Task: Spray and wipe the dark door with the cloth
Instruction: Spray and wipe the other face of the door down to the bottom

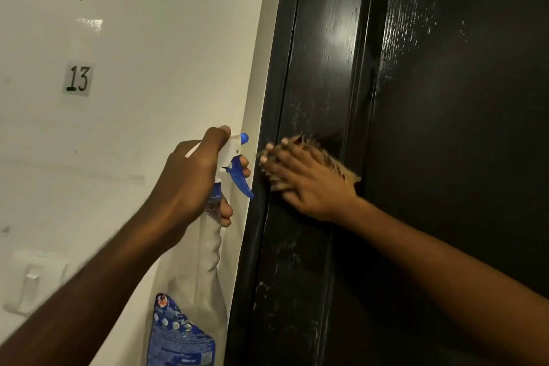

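Where right hand (309,184) presses, cloth (346,171) on door (445,128)

The number "13" is written in black, hand-drawn digits on a small pale paper tag (77,79) stuck to the white wall (154,38). The blue bottle label (181,339) low on the spray bottle (208,252) carries lines of white print and small pictures, all too blurred to read.
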